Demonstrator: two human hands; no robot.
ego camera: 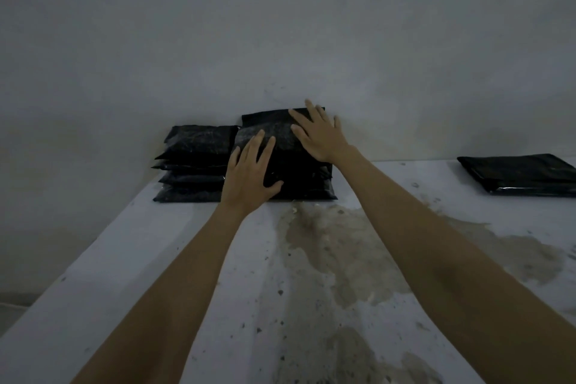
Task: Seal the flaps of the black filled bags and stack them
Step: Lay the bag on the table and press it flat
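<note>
Both hands lie flat with fingers spread and straight, gripping nothing. The left hand (249,170) presses on the near-left slope of the top bag (280,134), thumb stretched out toward the right along its front. The right hand (318,132) rests on the same bag higher up, toward its far-right corner, fingertips reaching the bag's back edge where it meets the wall (280,25). The 2 hands are apart, with a strip of black plastic showing between them.

That top bag crowns the right stack (311,187), which stands at the far edge of the worktop (174,259), against the wall. How many bags lie under it cannot be told, since the hands and the dim light hide the layers. Touching its left side is the left stack (194,162), lower, with about 4 bags showing at their pinched near corners.

Well apart, by the worktop's far-right corner, a single flat bag (520,173) lies on its own, its near edge glossy.

A brownish stain (343,246) spreads over the worktop from just in front of the right stack toward the right edge, and dark specks dot the pale surface.
</note>
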